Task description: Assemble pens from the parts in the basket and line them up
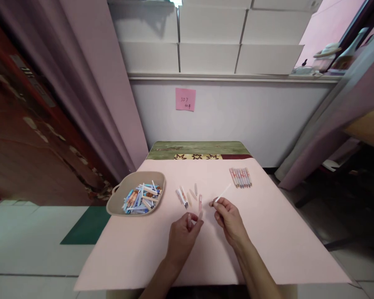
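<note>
My left hand (182, 233) is closed around a pinkish, partly clear pen barrel (200, 203) that points away from me. Another short pale piece (189, 220) shows between its fingers; its kind is unclear. Between the thumb and fingers of my right hand (231, 219) is a thin white pen refill (223, 192), slanting up to the right and apart from the barrel. Just beyond my left hand lie a few dark-tipped refills (183, 197) and several loose pale pen parts (193, 194). A neat row of assembled pens (241, 177) rests farther off to the right.
A beige basket (111, 205) full of mixed pen parts (142, 199) stands at the table's left edge. Pink cloth (218, 257) covers most of the green table (202, 146). A pink note (185, 99) is stuck to the wall behind.
</note>
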`<move>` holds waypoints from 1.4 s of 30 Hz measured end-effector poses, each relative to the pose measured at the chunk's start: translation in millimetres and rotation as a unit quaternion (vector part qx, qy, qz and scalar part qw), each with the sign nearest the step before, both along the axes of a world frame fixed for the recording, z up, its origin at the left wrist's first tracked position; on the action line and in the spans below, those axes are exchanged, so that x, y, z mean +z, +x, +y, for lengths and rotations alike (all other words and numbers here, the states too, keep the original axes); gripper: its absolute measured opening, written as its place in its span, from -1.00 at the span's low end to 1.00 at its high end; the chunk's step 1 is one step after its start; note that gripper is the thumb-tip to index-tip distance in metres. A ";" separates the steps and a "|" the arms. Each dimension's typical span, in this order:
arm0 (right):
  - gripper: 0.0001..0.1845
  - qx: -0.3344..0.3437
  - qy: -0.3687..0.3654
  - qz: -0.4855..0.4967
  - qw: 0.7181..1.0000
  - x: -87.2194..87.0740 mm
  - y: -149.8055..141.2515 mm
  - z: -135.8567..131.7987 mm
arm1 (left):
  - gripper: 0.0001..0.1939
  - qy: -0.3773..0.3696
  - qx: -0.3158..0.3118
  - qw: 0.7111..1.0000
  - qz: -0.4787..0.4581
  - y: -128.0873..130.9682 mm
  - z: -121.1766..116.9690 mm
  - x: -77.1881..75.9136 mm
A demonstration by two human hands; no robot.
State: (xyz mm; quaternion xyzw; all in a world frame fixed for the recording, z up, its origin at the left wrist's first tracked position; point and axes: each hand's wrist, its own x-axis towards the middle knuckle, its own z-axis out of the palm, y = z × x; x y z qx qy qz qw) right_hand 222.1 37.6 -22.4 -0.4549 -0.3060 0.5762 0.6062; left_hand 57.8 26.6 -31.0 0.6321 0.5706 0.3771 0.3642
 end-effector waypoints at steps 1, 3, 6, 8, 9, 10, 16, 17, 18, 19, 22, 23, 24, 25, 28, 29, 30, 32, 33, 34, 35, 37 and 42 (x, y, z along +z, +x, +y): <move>-0.71 0.002 0.020 -0.019 1.000 8.5 -4.7 -2.7 | -0.77 0.008 0.000 1.000 -0.017 1.2 -3.6 3.8; -0.72 0.008 0.044 -0.063 0.997 20.9 -12.4 -7.4 | -0.79 0.027 0.002 0.999 -0.026 2.6 -8.1 10.7; -0.73 0.007 0.064 -0.118 0.991 26.1 -18.0 -12.5 | -0.81 0.050 0.003 0.999 -0.020 2.0 -10.4 17.0; -0.74 0.003 0.071 -0.141 0.987 24.3 -18.7 -14.8 | -0.82 0.057 0.003 0.998 -0.014 0.8 -11.1 18.1; -0.74 0.005 0.073 -0.154 0.985 23.3 -18.6 -16.0 | -0.82 0.058 0.003 0.998 -0.012 0.3 -11.5 18.0; -0.75 0.009 0.073 -0.172 0.982 22.7 -18.3 -17.1 | -0.83 0.060 0.003 0.998 -0.011 -0.2 -12.0 17.5; -0.69 0.012 0.086 -0.272 0.959 29.7 -17.9 -24.4 | -0.84 0.076 0.017 0.996 -0.036 -1.4 -15.1 16.9; -0.67 0.003 0.086 -0.269 0.959 31.3 -18.0 -25.1 | -0.83 0.078 0.020 0.996 -0.044 -1.4 -15.7 18.0; -0.65 -0.004 0.085 -0.262 0.961 32.5 -18.0 -25.6 | -0.83 0.080 0.024 0.995 -0.052 -1.3 -16.3 19.6; -0.64 -0.007 0.084 -0.251 0.964 33.3 -18.1 -26.0 | -0.82 0.081 0.026 0.995 -0.060 -1.1 -16.9 21.4; -0.62 -0.016 0.086 -0.224 0.971 31.8 -18.9 -27.6 | -0.80 0.062 0.030 0.993 -0.093 -0.5 -17.6 27.5; -0.63 -0.019 0.086 -0.222 0.971 29.9 -19.7 -28.3 | -0.79 0.047 0.031 0.992 -0.111 -0.3 -17.2 29.4; -0.64 -0.019 0.087 -0.221 0.971 27.5 -21.1 -29.3 | -0.78 0.031 0.034 0.990 -0.132 -0.2 -16.2 31.1; -0.64 -0.012 0.090 -0.217 0.972 24.6 -23.1 -30.3 | -0.78 0.015 0.038 0.987 -0.156 0.0 -14.8 32.5; -0.63 0.040 0.098 -0.176 0.979 15.4 -33.2 -34.0 | -0.75 -0.035 0.059 0.963 -0.259 0.6 -9.0 34.8; -0.63 0.057 0.101 -0.152 0.982 12.9 -37.5 -35.1 | -0.74 -0.052 0.063 0.951 -0.297 1.1 -7.2 34.9; -0.64 0.068 0.103 -0.128 0.984 10.8 -41.8 -36.1 | -0.73 -0.069 0.065 0.939 -0.330 1.7 -5.9 34.8; -0.69 0.072 0.106 -0.082 0.988 8.5 -49.2 -37.4 | -0.72 -0.095 0.062 0.920 -0.374 3.1 -5.0 34.3; -0.70 0.071 0.105 -0.063 0.990 8.1 -51.8 -37.6 | -0.72 -0.103 0.059 0.916 -0.384 3.8 -5.5 34.1; -0.71 0.070 0.101 -0.049 0.991 8.2 -53.3 -37.6 | -0.72 -0.109 0.055 0.914 -0.388 4.3 -6.4 34.1; -0.71 0.071 0.094 -0.040 0.992 8.4 -53.7 -37.4 | -0.72 -0.114 0.049 0.914 -0.387 4.5 -7.6 34.5; -0.71 0.075 0.075 -0.035 0.994 8.8 -51.6 -36.6 | -0.72 -0.129 0.028 0.919 -0.372 3.4 -9.2 36.2; -0.68 0.029 0.048 -0.086 0.995 4.1 -36.6 -37.9 | -0.76 -0.151 -0.003 0.868 -0.472 -9.9 0.3 44.2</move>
